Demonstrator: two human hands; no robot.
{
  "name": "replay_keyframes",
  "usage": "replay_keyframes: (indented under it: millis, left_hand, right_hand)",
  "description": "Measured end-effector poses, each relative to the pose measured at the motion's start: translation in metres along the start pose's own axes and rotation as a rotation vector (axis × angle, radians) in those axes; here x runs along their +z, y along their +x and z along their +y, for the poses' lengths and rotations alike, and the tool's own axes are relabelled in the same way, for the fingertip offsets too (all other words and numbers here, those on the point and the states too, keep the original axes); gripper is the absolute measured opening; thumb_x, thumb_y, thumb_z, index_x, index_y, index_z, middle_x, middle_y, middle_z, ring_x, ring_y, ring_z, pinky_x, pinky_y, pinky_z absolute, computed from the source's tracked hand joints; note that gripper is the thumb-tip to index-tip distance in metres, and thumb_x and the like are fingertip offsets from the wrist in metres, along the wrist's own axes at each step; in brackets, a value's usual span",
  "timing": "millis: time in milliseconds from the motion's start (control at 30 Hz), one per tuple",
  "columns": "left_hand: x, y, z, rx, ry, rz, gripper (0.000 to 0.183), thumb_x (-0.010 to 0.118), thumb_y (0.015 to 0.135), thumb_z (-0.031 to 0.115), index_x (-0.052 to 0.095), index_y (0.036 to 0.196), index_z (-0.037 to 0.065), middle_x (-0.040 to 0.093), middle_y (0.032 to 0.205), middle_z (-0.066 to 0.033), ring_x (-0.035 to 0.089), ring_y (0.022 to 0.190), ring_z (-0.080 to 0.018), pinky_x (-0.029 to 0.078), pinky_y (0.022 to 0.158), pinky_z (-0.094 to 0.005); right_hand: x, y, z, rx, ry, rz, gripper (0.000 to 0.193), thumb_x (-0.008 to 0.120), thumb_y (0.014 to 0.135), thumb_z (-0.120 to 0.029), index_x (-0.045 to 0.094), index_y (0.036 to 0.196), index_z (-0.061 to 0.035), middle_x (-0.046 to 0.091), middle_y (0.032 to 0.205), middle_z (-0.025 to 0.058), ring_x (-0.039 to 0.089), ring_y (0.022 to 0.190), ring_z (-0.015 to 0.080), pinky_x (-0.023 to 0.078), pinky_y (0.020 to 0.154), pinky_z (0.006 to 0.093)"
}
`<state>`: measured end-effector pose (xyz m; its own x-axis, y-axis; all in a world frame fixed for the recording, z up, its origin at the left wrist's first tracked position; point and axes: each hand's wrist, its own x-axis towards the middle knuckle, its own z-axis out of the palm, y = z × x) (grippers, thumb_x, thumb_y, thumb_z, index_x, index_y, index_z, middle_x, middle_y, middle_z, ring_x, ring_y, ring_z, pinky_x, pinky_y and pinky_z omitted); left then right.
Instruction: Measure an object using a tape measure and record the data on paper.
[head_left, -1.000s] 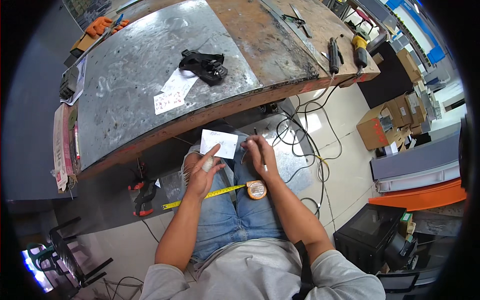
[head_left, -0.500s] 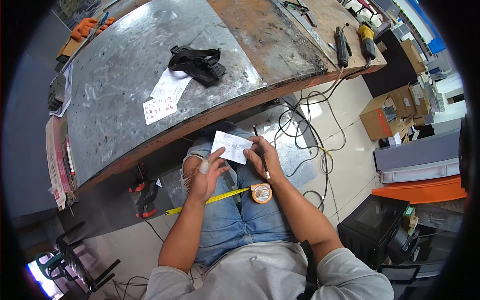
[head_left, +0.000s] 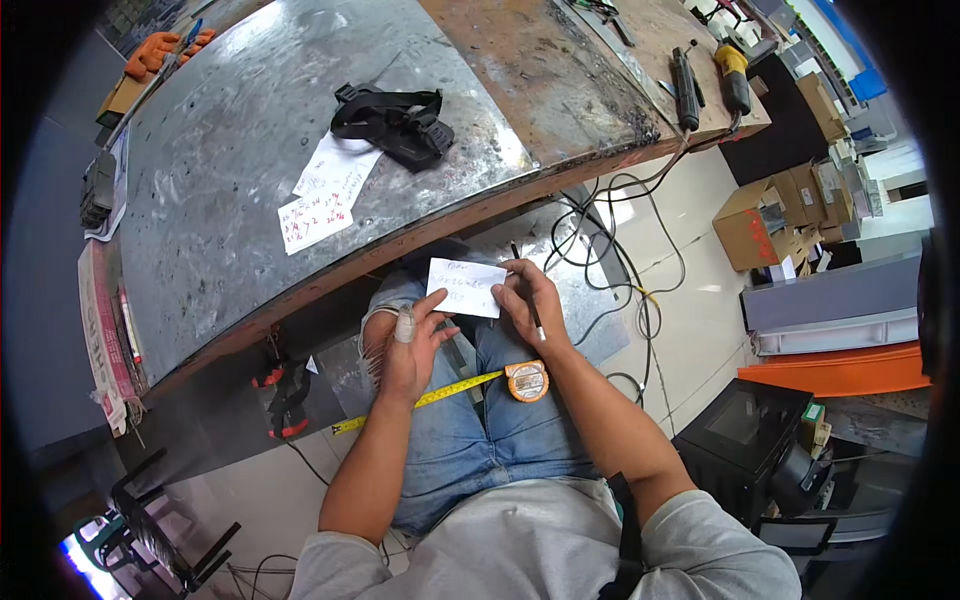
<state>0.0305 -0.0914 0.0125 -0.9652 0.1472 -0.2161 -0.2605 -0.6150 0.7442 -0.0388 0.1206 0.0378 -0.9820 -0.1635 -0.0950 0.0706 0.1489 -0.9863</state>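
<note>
In my right hand (head_left: 530, 305) a small white handwritten paper (head_left: 463, 285) is pinched between thumb and fingers. The same hand keeps a thin dark pen or pencil with a whitish end (head_left: 539, 330) tucked among its fingers. My left hand (head_left: 415, 350) has its fingers apart, one wrapped in a pale bandage. One of its fingertips touches the paper's lower left corner. Across my thighs lies an orange tape measure (head_left: 527, 381), its yellow blade (head_left: 440, 395) pulled out to the left beneath my left wrist.
A metal-topped workbench (head_left: 230, 150) spans the front, bearing a black strap harness (head_left: 395, 125), written papers (head_left: 318, 220) and a yellow-and-black power tool (head_left: 733, 78). Cables (head_left: 640, 270) loop over the floor at right. A black box-shaped machine (head_left: 743, 430) stands beside my right arm.
The paper has turned slightly more level in my right hand. My left hand has shifted a little, its fingertip still at the paper's corner. The whole view has moved slightly.
</note>
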Motion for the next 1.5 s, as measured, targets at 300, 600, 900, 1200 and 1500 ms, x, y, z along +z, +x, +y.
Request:
replay_keyframes:
  millis: [300,600,900,1200,1500]
  left_hand:
    - [-0.005,-0.002,-0.005,0.008,-0.037,0.018,0.073,0.044,0.104,0.058,0.047,0.148,0.0,0.051,0.146,-0.0101,0.049,0.126,-0.0212,0.042,0.105,-0.0403]
    - [-0.002,-0.008,-0.003,-0.005,0.011,0.041,0.066,0.048,0.104,0.054,0.055,0.141,-0.001,0.055,0.143,-0.0112,0.052,0.125,-0.0225,0.046,0.101,-0.0392]
    - [0.009,-0.009,0.001,-0.004,0.088,0.079,0.066,0.05,0.103,0.055,0.056,0.139,0.001,0.056,0.143,-0.0109,0.052,0.125,-0.0223,0.048,0.099,-0.039]
    - [0.007,-0.008,0.002,-0.016,0.041,0.089,0.059,0.047,0.107,0.048,0.058,0.14,0.0,0.058,0.141,-0.0104,0.054,0.122,-0.0197,0.047,0.099,-0.037]
    - [0.009,-0.008,0.003,0.017,0.049,0.114,0.062,0.049,0.105,0.052,0.057,0.136,-0.001,0.061,0.139,-0.0138,0.057,0.121,-0.0255,0.05,0.095,-0.0411]
  right_hand:
    - [0.001,-0.002,0.006,-0.028,0.005,0.005,0.029,0.068,0.092,-0.007,0.058,0.117,0.0029,0.055,0.074,-0.0026,0.05,0.067,0.006,0.039,0.061,0.0232]
    - [-0.002,-0.01,0.005,-0.029,0.058,-0.023,0.028,0.068,0.091,-0.01,0.059,0.115,0.0015,0.054,0.075,-0.003,0.051,0.068,0.0058,0.041,0.062,0.0225]
    - [-0.004,-0.013,0.007,-0.075,0.067,-0.028,0.028,0.067,0.09,-0.012,0.059,0.113,0.0018,0.055,0.075,-0.0022,0.051,0.068,0.0066,0.041,0.063,0.0229]
    - [-0.004,-0.012,0.004,-0.066,0.083,-0.023,0.028,0.067,0.09,-0.012,0.059,0.112,0.0024,0.055,0.075,-0.0013,0.052,0.068,0.0071,0.042,0.063,0.0237]
    - [-0.003,-0.012,0.0,-0.059,0.04,-0.009,0.027,0.068,0.088,-0.013,0.059,0.109,0.0021,0.054,0.074,-0.0021,0.05,0.067,0.007,0.04,0.062,0.0233]
